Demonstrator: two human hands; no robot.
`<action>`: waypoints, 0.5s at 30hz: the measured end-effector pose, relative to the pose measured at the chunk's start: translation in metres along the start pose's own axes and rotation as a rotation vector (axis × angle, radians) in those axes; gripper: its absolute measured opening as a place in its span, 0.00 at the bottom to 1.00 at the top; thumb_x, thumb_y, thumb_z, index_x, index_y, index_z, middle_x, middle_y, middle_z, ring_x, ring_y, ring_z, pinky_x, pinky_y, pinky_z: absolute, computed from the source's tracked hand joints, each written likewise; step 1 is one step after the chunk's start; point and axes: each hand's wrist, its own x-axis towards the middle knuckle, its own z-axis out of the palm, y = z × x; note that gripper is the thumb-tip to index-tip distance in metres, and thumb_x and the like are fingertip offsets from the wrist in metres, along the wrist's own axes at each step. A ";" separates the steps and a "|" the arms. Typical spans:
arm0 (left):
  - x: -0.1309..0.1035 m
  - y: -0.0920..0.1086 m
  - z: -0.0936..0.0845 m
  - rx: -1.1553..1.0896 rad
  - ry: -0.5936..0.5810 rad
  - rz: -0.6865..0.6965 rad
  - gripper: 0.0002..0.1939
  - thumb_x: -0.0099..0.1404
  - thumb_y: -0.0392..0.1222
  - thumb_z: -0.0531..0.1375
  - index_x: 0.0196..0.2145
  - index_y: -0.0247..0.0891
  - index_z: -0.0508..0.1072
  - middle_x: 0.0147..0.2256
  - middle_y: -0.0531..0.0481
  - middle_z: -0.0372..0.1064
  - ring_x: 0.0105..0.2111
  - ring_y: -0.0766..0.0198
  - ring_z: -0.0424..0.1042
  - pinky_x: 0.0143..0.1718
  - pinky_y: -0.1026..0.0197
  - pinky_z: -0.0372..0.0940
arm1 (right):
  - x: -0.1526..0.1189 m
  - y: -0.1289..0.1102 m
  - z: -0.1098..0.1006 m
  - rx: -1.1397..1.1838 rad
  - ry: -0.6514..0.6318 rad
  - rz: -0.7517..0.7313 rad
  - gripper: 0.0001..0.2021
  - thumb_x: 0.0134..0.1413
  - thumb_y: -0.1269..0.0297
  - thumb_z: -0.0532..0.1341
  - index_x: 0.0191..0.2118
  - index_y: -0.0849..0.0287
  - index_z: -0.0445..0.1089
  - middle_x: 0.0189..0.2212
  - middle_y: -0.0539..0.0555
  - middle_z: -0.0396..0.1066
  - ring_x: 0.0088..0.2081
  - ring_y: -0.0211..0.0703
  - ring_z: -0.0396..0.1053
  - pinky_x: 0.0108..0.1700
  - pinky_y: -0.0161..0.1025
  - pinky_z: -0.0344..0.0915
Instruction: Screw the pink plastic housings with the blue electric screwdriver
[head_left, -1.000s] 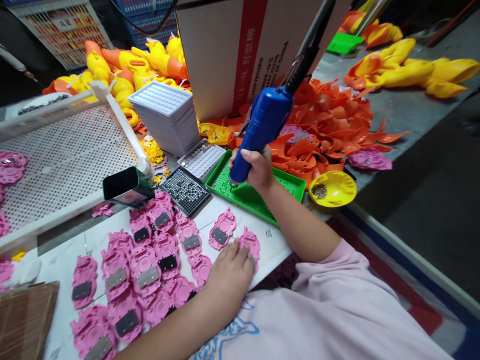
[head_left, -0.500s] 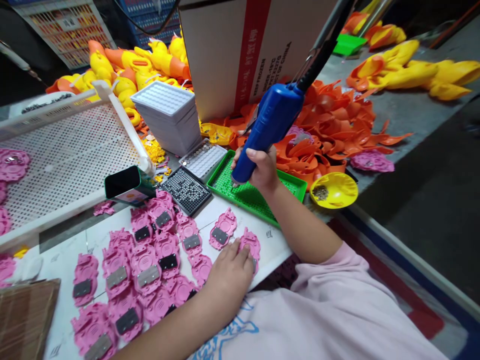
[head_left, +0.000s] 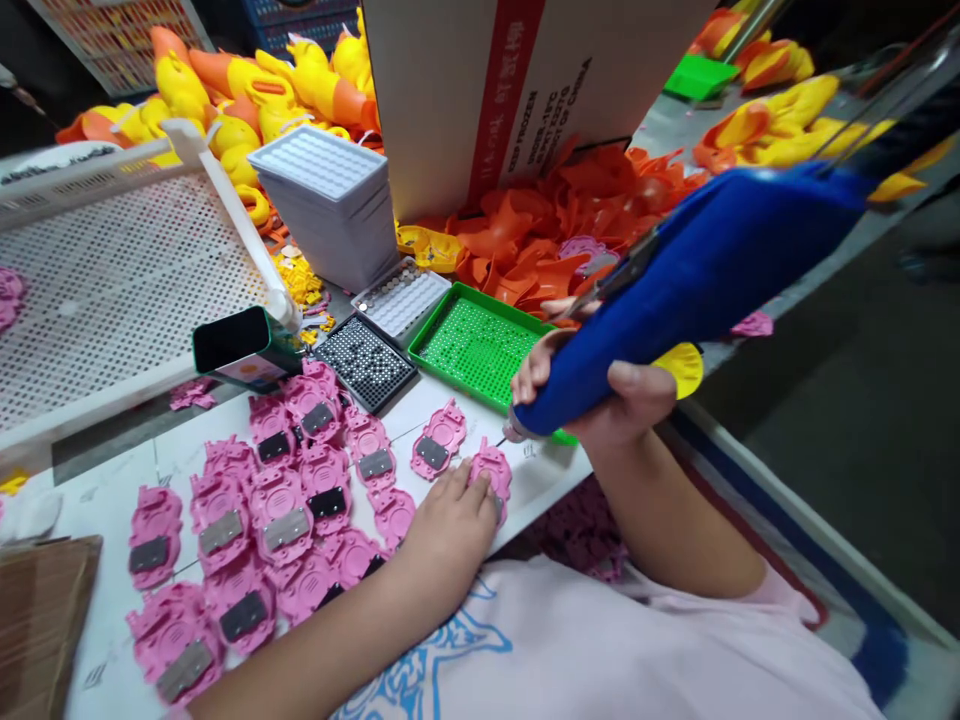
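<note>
My right hand [head_left: 622, 400] is wrapped round a blue electric screwdriver [head_left: 675, 290]. The tool slants down to the left, its bit close to the top of a pink plastic casing [head_left: 491, 463]; whether they touch I cannot tell. On that casing, at the table's near edge, lie the bent fingers of my left hand [head_left: 454, 520], holding it down; the thumb is hidden. Just left of it is another pink casing [head_left: 439, 440] with a grey plate screwed on. Several more pink casings [head_left: 281, 520] with grey or black plates cover the table's left part.
Behind my hands are a green tray [head_left: 480, 345], a black perforated tray [head_left: 365, 360] of small bits and a stack of white trays [head_left: 326, 205]. A white crate [head_left: 127, 290] stands left, a cardboard box [head_left: 442, 110] at the back. Orange parts [head_left: 517, 230] are heaped before it.
My right hand has brought the screwdriver from above the green tray down and right, towards me, its bit now near the casing. My left hand stays on that casing. The view has shifted slightly.
</note>
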 end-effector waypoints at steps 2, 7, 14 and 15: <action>0.000 0.001 -0.001 -0.009 0.000 0.001 0.15 0.65 0.29 0.57 0.49 0.32 0.73 0.52 0.36 0.71 0.57 0.49 0.66 0.55 0.47 0.65 | -0.010 0.007 -0.004 0.014 -0.006 0.049 0.24 0.31 0.49 0.69 0.37 0.54 0.68 0.20 0.49 0.70 0.20 0.44 0.68 0.24 0.43 0.67; 0.001 0.003 -0.007 0.014 0.001 0.009 0.15 0.65 0.29 0.57 0.49 0.30 0.72 0.49 0.36 0.73 0.56 0.48 0.67 0.55 0.48 0.65 | -0.019 0.017 -0.007 -0.001 0.016 0.044 0.25 0.31 0.48 0.70 0.36 0.55 0.69 0.20 0.50 0.69 0.20 0.44 0.68 0.23 0.43 0.65; 0.002 0.004 -0.006 0.071 -0.020 0.014 0.14 0.65 0.30 0.57 0.48 0.31 0.73 0.49 0.38 0.73 0.55 0.47 0.67 0.54 0.49 0.66 | -0.024 0.025 -0.012 0.037 0.000 0.047 0.25 0.35 0.52 0.69 0.42 0.54 0.68 0.22 0.50 0.71 0.22 0.44 0.69 0.23 0.43 0.67; 0.002 0.004 -0.006 0.073 -0.020 0.013 0.14 0.65 0.30 0.57 0.48 0.31 0.73 0.49 0.39 0.73 0.55 0.47 0.67 0.54 0.49 0.66 | -0.025 0.026 -0.013 0.044 0.000 0.057 0.25 0.35 0.52 0.69 0.43 0.53 0.67 0.22 0.50 0.72 0.22 0.45 0.69 0.23 0.43 0.67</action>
